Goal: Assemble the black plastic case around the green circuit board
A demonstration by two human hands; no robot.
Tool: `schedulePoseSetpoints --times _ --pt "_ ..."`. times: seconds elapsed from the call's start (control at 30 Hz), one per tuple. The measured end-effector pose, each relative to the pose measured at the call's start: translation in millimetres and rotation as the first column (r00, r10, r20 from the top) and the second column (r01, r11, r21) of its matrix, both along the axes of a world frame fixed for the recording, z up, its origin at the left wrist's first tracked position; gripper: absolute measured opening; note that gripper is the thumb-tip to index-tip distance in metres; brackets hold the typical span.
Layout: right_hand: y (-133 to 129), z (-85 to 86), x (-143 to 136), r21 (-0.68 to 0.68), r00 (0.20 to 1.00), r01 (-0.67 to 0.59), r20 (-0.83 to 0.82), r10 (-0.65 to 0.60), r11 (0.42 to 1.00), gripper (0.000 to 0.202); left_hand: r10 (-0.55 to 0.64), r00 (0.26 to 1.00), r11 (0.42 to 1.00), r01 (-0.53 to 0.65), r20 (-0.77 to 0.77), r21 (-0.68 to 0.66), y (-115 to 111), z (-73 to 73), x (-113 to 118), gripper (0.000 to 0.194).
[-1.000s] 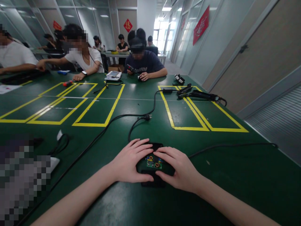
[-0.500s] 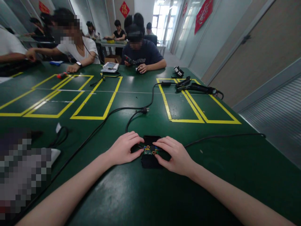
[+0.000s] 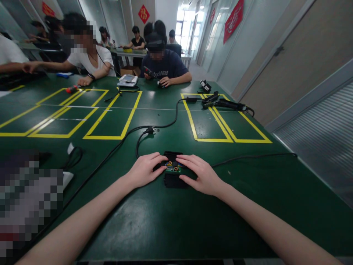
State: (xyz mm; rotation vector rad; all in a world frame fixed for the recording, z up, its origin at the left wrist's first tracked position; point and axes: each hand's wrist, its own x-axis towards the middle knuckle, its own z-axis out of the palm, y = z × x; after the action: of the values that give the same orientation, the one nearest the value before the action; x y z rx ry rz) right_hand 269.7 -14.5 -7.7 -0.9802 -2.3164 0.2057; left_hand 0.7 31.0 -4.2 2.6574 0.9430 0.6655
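A small green circuit board (image 3: 173, 169) with copper-coloured ring coils lies between two black case halves. The lower half (image 3: 174, 181) is nearer me; the upper half (image 3: 173, 154) is just beyond the board. My left hand (image 3: 147, 169) pinches the board's left end, where a black cable meets it. From the right, my right hand (image 3: 201, 173) spans the board's other end, fingertips at its far edge and thumb beside the lower half. Its palm hides part of the right cable (image 3: 248, 156). Beyond my left hand, a black power plug (image 3: 150, 130) rests on the table.
Yellow tape rectangles (image 3: 122, 137) mark the green table (image 3: 154, 224). A long black cable (image 3: 110, 151) crosses on the left. Black tool-like parts (image 3: 226, 104) lie at the far right. A pixelated area covers the left edge. Co-workers (image 3: 167, 70) sit across the table.
The power plug has shifted left across the table and turned. Both my hands and the board have moved slightly left. My right fingers sit a little farther apart on the board and case.
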Motion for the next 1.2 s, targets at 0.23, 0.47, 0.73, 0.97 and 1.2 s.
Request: schedulePoseSetpoints --times 0.23,0.47,0.73,0.97,1.2 --pt "16 4.3 29 0.036 0.997 0.015 0.071 -0.018 0.999 0.008 0.05 0.997 0.998 -0.051 -0.057 -0.022 1 -1.2 4 0.019" --pt "19 -1.5 29 -0.041 0.983 0.134 0.133 -0.127 0.99 0.02 0.238 0.921 0.969 -0.249 -0.309 0.004 6 8.8 7 0.052" --pt "17 -2.7 28 -0.067 0.928 0.259 0.296 -0.229 0.963 0.051 0.285 0.91 0.938 -0.329 -0.302 -0.105 12 15.8 4 0.067" --pt "16 -2.5 28 -0.049 0.968 0.192 0.175 -0.181 0.98 0.058 0.211 0.972 0.946 -0.231 -0.107 -0.228 12 11.7 3 0.06" --pt "15 -0.9 34 -0.068 0.99 -0.01 0.141 0.02 0.998 0.056 0.059 0.994 0.946 -0.084 -0.089 -0.314 8 12.3 2 0.051"
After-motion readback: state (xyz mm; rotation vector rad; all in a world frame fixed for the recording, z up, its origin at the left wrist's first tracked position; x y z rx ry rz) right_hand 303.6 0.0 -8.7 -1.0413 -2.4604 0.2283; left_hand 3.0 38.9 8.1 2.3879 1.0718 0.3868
